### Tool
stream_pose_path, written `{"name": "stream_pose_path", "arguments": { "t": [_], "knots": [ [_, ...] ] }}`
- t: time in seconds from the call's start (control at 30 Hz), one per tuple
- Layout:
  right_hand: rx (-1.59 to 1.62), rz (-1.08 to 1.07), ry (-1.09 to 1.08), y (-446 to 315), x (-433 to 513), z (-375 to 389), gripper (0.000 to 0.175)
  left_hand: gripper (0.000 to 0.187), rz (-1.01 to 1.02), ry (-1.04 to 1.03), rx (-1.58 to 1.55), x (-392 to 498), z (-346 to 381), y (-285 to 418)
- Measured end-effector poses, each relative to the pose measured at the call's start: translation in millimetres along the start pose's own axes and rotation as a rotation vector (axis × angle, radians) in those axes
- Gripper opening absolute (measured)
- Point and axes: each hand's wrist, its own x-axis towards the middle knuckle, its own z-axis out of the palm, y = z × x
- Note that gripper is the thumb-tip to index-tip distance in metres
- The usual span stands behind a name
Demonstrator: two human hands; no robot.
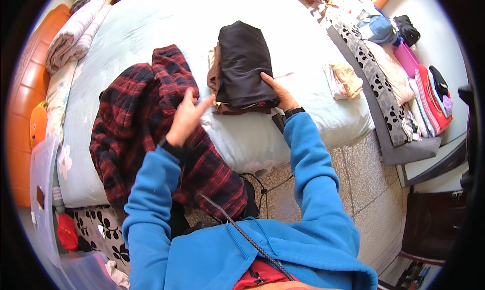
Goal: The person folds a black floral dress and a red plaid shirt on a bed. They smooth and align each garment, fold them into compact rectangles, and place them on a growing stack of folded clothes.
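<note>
A folded black garment (245,62) with a smooth sheen lies on top of a stack of folded brown clothes (214,72) on the bed. My right hand (280,92) rests against its right side, thumb on top and the fingers partly hidden beneath the edge. To the left of the stack, my left hand (188,117) is slightly blurred, thumb spread from the fingers, with nothing seen in it. Beneath that hand a red and black plaid garment (129,100) lies crumpled, hanging over the bed's near edge; whether the hand touches it I cannot tell.
A pale blue sheet (257,146) covers the bed. Small folded beige clothes (346,79) lie near its right edge. Further right, a grey-edged padded surface (382,89) bears several folded clothes (434,96). Cables (263,191) trail on the speckled floor. A rolled quilt (75,36) lies far left.
</note>
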Motion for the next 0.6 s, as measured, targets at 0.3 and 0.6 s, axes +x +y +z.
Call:
{"name": "stream_pose_path", "arguments": {
  "t": [0.3, 0.6],
  "knots": [
    [0.074, 0.048, -0.055, -10.9, -14.7, 6.4, 0.053, 0.083, -0.319, -0.231, -0.585, 95.7, 59.1, 12.3],
    [-0.177, -0.314, 0.055, -105.5, -50.4, -64.1, 0.045, 0.080, 0.069, -0.328, -1.013, 118.2, 171.5, 59.6]
  ]
}}
